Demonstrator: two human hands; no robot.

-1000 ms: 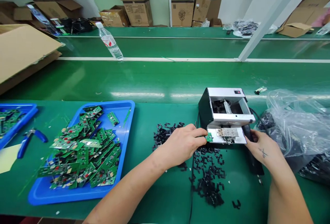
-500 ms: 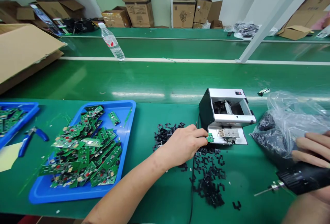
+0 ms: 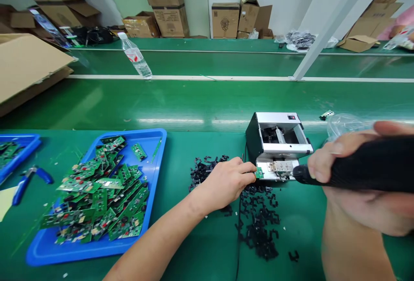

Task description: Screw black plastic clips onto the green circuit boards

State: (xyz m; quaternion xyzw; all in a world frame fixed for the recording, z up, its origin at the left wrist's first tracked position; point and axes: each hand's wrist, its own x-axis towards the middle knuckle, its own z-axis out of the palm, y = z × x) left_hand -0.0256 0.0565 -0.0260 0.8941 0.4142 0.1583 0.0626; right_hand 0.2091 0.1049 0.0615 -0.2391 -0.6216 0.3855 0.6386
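My left hand pinches the end of a small green circuit board at the left side of a metal fixture. This fixture sits on the front ledge of a black and silver machine. Wrapped in my right hand is a black electric screwdriver, which lies level and points left. Its nose is at the ledge's right end, by the fixture; whether the tip touches a screw cannot be made out. Small black plastic clips lie in loose piles below and left of the machine.
A blue tray heaped with circuit boards stands at left, with blue-handled cutters and another blue tray beyond it. A water bottle stands at the back. A clear plastic bag shows behind my right hand. A cable runs down the table.
My right hand has brought the screwdriver up and left, from the lower right to the fixture. My left hand still holds the board there. The whole view has shifted slightly.
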